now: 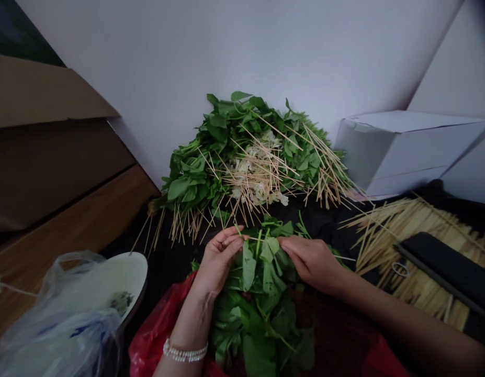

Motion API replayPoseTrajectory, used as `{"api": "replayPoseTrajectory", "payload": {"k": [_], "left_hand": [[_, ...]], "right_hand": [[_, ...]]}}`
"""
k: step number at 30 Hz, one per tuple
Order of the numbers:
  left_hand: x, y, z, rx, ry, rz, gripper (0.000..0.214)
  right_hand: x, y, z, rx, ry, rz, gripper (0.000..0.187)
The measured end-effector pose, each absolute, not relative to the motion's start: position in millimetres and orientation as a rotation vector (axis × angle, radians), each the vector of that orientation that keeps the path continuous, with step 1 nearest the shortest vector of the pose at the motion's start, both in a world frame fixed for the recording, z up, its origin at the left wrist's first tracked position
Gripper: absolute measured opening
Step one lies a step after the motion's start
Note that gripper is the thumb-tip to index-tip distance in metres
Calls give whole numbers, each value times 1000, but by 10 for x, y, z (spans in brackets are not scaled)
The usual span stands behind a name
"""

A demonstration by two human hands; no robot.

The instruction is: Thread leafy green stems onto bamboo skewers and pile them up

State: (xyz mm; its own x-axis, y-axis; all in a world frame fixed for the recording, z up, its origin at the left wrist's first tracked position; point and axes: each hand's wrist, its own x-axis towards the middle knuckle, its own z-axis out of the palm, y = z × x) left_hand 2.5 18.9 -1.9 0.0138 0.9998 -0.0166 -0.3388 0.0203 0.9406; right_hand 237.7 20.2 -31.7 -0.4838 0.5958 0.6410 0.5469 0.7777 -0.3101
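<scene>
My left hand [221, 259] pinches the end of a leafy green stem [249, 266] between thumb and fingers. Opposite it, my right hand [315, 263] is closed around a thin bamboo skewer [347, 257], whose tail sticks out behind the hand. Between the hands, the skewer's other end runs level towards my left fingertips, and green leaves hang from it. Just below lies a heap of loose leafy greens [258, 335] on a red plastic bag [159, 322]. Beyond my hands is a big pile of skewered greens [189, 183], with skewers of pale vegetable pieces [246, 167] on top.
Many bare bamboo skewers [383, 225] lie at the right, under a black phone [450, 267] with a ring. A white box [418, 146] stands behind them. On the left are a white bowl [134, 272], a clear plastic bag [61, 330] and a cardboard box [49, 157].
</scene>
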Motion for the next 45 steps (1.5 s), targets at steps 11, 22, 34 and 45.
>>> {"api": "replayPoseTrajectory", "payload": {"k": [11,22,34,45], "left_hand": [[51,170,-24,863,983,1328,30],[64,162,37,830,1009,1330,30],[62,163,11,813,1002,1331,28],[84,162,49,788,1021,1323,32]], "right_hand": [[2364,181,-290,-877,-2193,-9,32],[2365,191,-313,-875,-2183,-29,32],[2364,184,-304,-875,-2167,-23,32],[2368,187,-295,-869,-2186,-88,32]]}}
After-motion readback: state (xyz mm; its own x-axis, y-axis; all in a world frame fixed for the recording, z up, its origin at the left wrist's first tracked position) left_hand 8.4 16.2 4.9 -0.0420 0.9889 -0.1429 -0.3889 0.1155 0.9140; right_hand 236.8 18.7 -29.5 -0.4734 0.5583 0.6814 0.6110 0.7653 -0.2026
